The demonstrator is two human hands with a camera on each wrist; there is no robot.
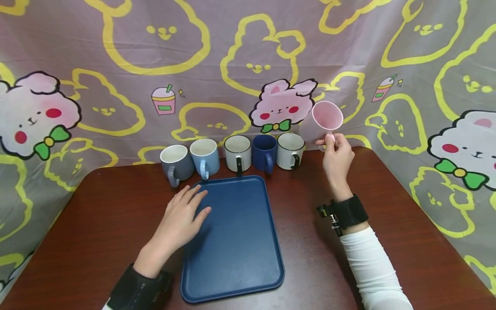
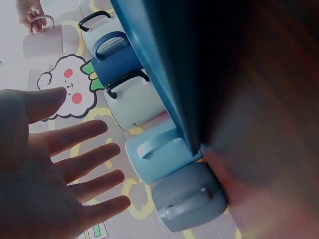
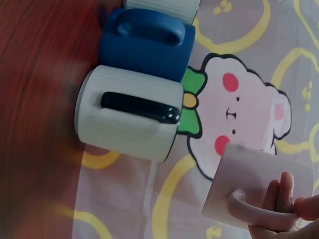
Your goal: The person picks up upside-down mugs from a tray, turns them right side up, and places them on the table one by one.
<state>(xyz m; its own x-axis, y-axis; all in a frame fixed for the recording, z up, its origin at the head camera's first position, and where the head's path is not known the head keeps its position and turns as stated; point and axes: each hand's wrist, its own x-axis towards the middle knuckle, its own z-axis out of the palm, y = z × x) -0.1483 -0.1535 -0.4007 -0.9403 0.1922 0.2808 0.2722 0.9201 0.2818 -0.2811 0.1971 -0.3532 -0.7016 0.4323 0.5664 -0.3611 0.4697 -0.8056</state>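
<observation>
My right hand [image 1: 338, 157] grips a pink mug [image 1: 315, 125] by its handle, holding it up off the table at the right end of a row of mugs. In the right wrist view, the fingers curl round the handle of that pink mug [image 3: 259, 184]. My left hand [image 1: 182, 219] hovers over the left side of a blue tray [image 1: 236, 237], fingers spread and holding nothing. Nearest to it are a grey mug [image 1: 177, 163] and a light blue mug [image 1: 205, 157], both on the table with handles toward me.
Farther right along the row stand a white mug with a black handle [image 1: 238, 154], a dark blue mug [image 1: 264, 153] and a ribbed white mug [image 1: 290, 151]. A patterned cloth [image 1: 217, 90] hangs behind the brown table [image 1: 104, 224].
</observation>
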